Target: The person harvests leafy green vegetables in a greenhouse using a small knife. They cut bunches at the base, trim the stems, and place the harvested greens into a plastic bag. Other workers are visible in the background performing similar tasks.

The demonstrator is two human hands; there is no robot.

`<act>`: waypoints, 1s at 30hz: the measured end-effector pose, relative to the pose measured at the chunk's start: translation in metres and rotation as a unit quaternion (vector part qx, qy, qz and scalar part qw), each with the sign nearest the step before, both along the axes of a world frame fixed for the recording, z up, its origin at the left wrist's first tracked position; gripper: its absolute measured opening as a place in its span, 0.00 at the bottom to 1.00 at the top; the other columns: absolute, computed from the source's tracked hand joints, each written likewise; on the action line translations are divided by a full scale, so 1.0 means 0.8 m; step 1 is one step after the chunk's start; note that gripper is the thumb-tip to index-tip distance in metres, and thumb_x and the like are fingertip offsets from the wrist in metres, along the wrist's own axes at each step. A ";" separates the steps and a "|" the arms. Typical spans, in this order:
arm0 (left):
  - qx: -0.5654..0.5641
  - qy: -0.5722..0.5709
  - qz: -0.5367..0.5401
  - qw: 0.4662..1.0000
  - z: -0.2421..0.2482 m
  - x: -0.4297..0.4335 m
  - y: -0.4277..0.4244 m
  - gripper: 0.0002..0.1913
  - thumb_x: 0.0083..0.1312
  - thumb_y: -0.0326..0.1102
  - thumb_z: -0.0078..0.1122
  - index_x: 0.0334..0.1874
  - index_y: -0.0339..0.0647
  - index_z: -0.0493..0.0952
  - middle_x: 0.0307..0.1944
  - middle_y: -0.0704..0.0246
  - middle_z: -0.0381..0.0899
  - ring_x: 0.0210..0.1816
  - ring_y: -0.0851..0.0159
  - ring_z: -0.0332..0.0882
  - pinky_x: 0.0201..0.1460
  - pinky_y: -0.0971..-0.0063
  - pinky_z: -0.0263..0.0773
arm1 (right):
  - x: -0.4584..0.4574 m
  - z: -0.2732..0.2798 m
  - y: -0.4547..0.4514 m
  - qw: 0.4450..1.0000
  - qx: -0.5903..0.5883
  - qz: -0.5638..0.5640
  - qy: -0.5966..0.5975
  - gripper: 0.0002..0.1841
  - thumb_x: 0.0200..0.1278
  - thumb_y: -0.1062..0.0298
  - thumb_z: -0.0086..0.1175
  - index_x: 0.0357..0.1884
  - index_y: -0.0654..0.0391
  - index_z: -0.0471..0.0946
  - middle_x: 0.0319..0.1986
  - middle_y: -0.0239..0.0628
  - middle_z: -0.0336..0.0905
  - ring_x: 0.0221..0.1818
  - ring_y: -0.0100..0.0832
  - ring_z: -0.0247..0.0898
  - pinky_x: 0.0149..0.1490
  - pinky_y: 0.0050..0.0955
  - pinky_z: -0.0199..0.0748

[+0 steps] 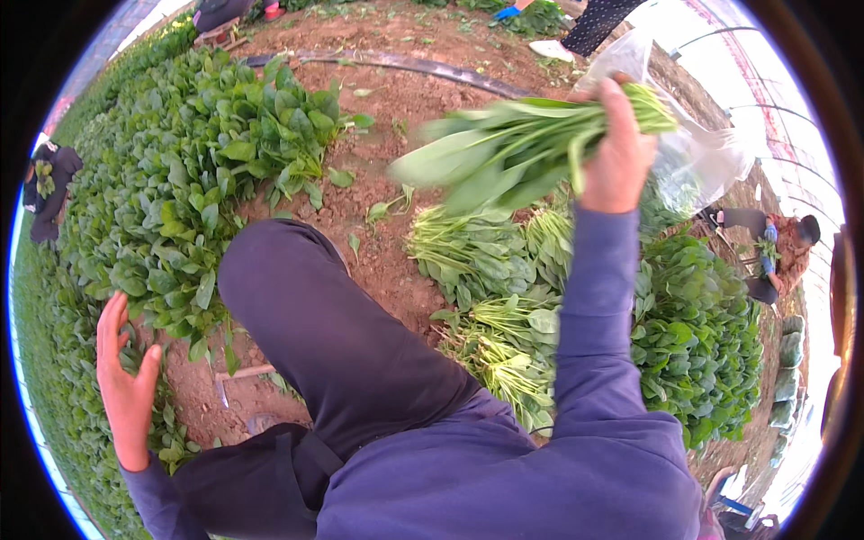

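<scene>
My right hand [617, 158] grips a bunch of leafy greens that look like spinach [499, 148] by the stems. The leaves point left and are partly blurred. Below it on the soil lie cut bunches of spinach [476, 253], with more cut bunches [513, 344] nearer my body, their pale stems showing. My left hand [128, 378] is raised with its fingers apart and holds nothing. It is beside the growing spinach bed [169, 175]. A small sickle-like tool with a wooden handle [246, 372] lies on the soil between my left hand and my knee.
A clear plastic bag [702, 162] stands beyond my right hand. Another growing patch [702, 337] is at the right, with packed green bundles [786, 378] past it. A black hose [418, 64] crosses the soil ahead. Other people [790, 256] crouch or stand around the edges.
</scene>
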State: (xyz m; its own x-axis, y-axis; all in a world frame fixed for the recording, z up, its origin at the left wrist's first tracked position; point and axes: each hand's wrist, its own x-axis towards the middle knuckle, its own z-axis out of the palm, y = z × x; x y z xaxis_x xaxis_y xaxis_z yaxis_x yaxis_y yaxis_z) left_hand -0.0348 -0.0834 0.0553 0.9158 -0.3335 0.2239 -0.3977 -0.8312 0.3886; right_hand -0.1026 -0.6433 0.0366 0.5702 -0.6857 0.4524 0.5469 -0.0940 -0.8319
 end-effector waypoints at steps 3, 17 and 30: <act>0.056 0.079 0.033 0.995 -0.033 0.010 0.090 0.38 0.60 0.18 0.64 0.77 0.41 0.68 0.75 0.62 0.72 0.71 0.58 0.73 0.74 0.62 0.68 | 0.002 -0.063 -0.075 0.967 -0.204 -0.114 0.106 0.13 0.68 0.68 0.67 0.51 0.58 0.82 0.37 0.37 0.87 0.38 0.29 0.85 0.44 0.32 0.85; -0.041 0.480 0.217 0.849 -0.176 -0.059 0.366 0.30 0.64 0.21 0.61 0.71 0.26 0.70 0.51 0.62 0.83 0.51 0.67 0.81 0.57 0.73 0.76 | -0.083 -0.268 -0.270 0.497 -0.458 -0.141 0.724 0.27 0.57 0.53 0.72 0.56 0.51 0.78 0.42 0.49 0.89 0.50 0.54 0.85 0.54 0.51 0.81; 0.062 0.447 0.241 0.859 -0.168 -0.091 0.365 0.25 0.63 0.23 0.63 0.65 0.26 0.75 0.46 0.64 0.85 0.47 0.69 0.82 0.54 0.75 0.77 | -0.079 -0.499 -0.292 0.534 -0.388 -0.215 0.720 0.38 0.58 0.45 0.70 0.66 0.53 0.72 0.66 0.51 0.76 0.70 0.49 0.71 0.70 0.49 0.70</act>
State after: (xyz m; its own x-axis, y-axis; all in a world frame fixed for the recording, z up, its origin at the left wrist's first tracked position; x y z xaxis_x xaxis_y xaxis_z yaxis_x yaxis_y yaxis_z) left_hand -0.1079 0.2088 -0.0790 0.7410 0.1632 -0.6514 0.4166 -0.8725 0.2554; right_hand -0.1660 -0.8769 -0.3625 0.5753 -0.8179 0.0004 -0.8178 -0.5752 0.0193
